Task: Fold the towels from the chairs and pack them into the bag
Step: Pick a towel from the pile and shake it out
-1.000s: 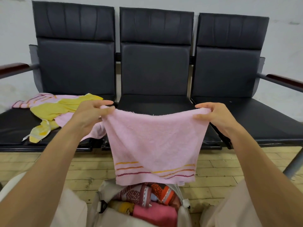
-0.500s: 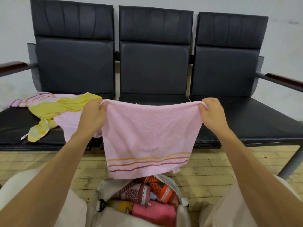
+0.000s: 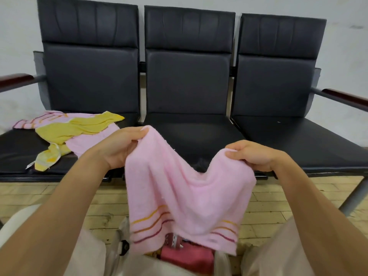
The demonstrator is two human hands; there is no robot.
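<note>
Pink striped towel (image 3: 185,196) hung at centre frame, its top edge sagging in a V.
- Left hand (image 3: 119,148) pinched the towel's corner at 10 o'clock; right hand (image 3: 253,154) gripped the other corner at 2 o'clock, fingers curled round the cloth.
- Corners were apart, so this fold looked begun but not closed.
- Bag (image 3: 121,234) sat open at 6 o'clock between the knees, under the striped hem. Folded towels (image 3: 185,255) were already inside.
- On the left chair seat (image 3: 16,152), at 9 o'clock, a yellow towel (image 3: 79,128) lay rumpled over a second pink towel (image 3: 91,142), both unfolded.

Judged: three towels left to pack, counting this one.
</note>
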